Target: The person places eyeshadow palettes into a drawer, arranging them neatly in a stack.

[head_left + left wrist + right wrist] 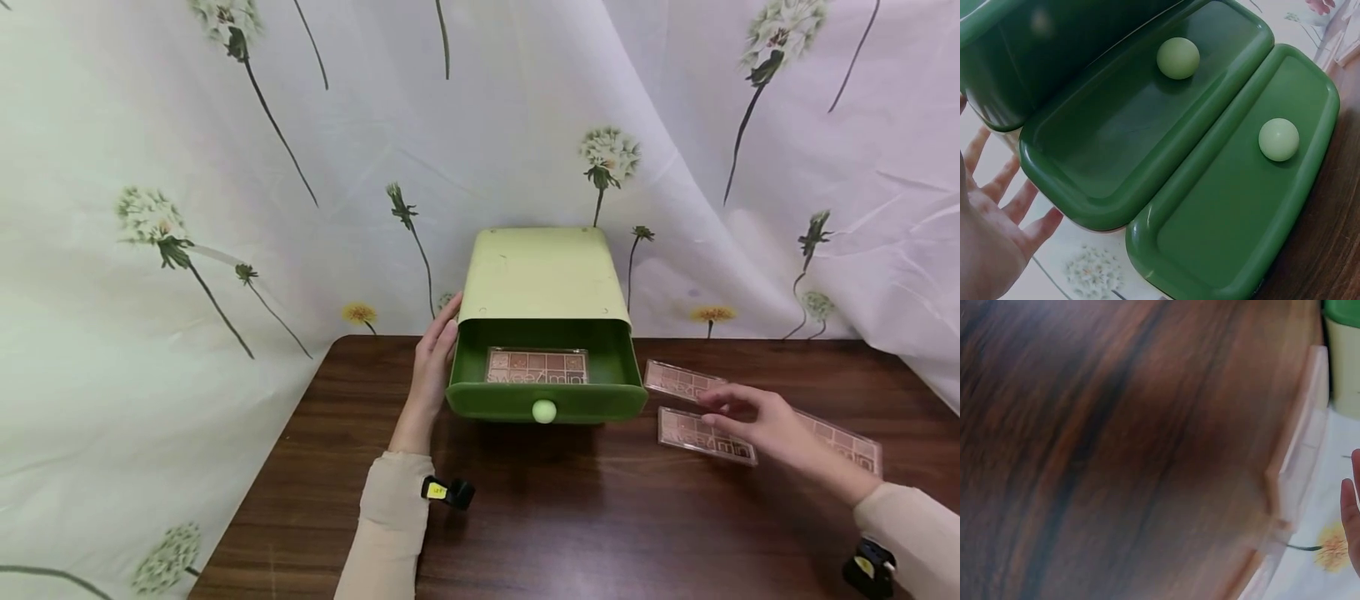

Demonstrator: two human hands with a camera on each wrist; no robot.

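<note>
A light-green drawer cabinet (543, 271) stands at the table's back, its dark-green top drawer (487, 403) pulled out. An eyeshadow palette (537, 363) lies inside that drawer. Against the cabinet's left side rests my left hand (435, 358); the left wrist view shows its fingers spread beside the drawers. My right hand (757, 425) hovers above the palettes on the table, fingers loosely bent, holding nothing that I can see. Closest to it are a front palette (701, 433) and a back palette (675, 379). A third palette (847, 442) is partly hidden behind the right forearm.
Two lower drawers, a middle one (1129, 131) and a bottom one (1222, 200), are closed, each with a round pale knob. The brown wooden table (540, 517) meets a dandelion-print cloth (360, 150) at the back.
</note>
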